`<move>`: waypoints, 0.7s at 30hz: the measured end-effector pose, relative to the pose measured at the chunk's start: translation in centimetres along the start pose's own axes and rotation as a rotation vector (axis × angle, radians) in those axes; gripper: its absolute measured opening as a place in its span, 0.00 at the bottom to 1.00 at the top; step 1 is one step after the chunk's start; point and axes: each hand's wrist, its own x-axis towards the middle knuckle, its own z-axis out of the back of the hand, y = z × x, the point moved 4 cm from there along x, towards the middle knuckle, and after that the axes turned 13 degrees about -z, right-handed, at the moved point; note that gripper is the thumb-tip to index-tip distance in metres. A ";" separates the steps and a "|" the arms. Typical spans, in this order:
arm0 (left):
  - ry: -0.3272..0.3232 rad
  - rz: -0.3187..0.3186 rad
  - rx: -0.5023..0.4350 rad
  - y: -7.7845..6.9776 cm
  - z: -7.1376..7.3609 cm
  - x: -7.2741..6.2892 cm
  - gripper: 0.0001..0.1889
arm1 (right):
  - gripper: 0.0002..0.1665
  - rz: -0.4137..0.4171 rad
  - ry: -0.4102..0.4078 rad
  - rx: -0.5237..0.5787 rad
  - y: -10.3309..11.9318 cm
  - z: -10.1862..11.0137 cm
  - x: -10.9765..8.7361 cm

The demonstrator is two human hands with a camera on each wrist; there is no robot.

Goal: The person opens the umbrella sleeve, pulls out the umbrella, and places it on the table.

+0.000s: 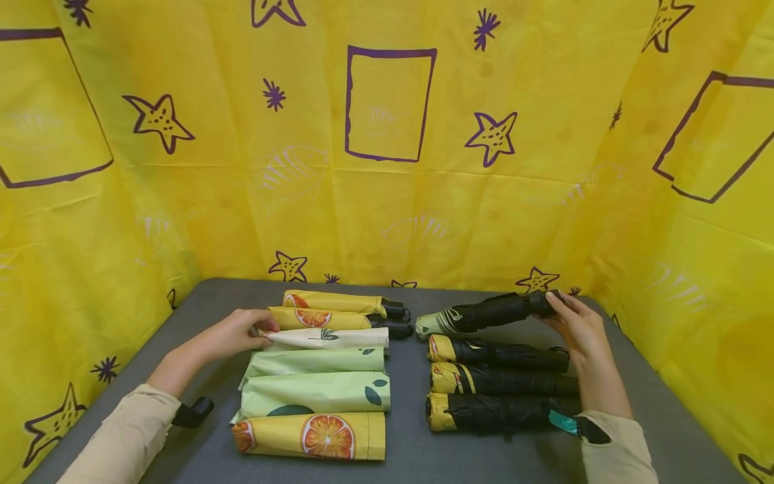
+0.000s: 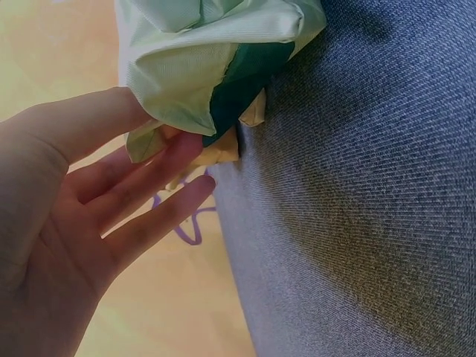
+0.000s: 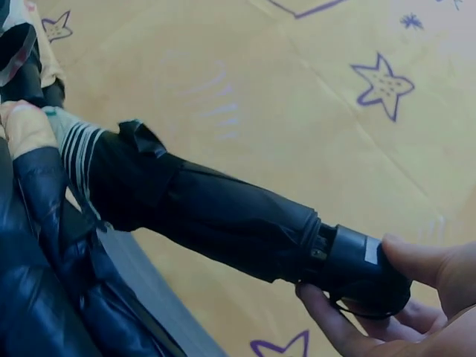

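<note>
In the head view, my left hand (image 1: 238,331) pinches the left end of a white umbrella sleeve (image 1: 338,339) printed with a dark plant. A pale green sleeve (image 2: 186,82) hides some fingertips in the left wrist view. My right hand (image 1: 574,326) grips the black handle (image 3: 361,271) of a folded umbrella (image 1: 490,314). This umbrella is black with a pale green, striped tip that points left; its handle end is tilted up. The right wrist view shows thumb and fingers around the handle.
Below the white sleeve lie two green sleeves (image 1: 320,393) and a yellow orange-print sleeve (image 1: 284,437). Above it are two yellow sleeves (image 1: 332,301) with black handles protruding. Several black umbrellas with yellow tips (image 1: 502,380) lie right on the grey table (image 1: 405,464). Yellow cloth (image 1: 387,202) surrounds the table.
</note>
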 end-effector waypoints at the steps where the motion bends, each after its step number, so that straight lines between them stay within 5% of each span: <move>1: 0.001 0.000 0.001 0.0 0.0 0.0 0.10 | 0.51 -0.011 -0.007 0.003 -0.1 0.2 0.1; 11: 0.004 0.013 -0.010 0.1 -0.1 -0.1 0.10 | 0.53 -0.060 0.013 -0.039 -0.5 1.3 0.8; 21: 0.010 0.010 -0.016 0.1 -0.1 0.0 0.10 | 0.51 0.004 0.080 -0.255 0.0 1.9 1.2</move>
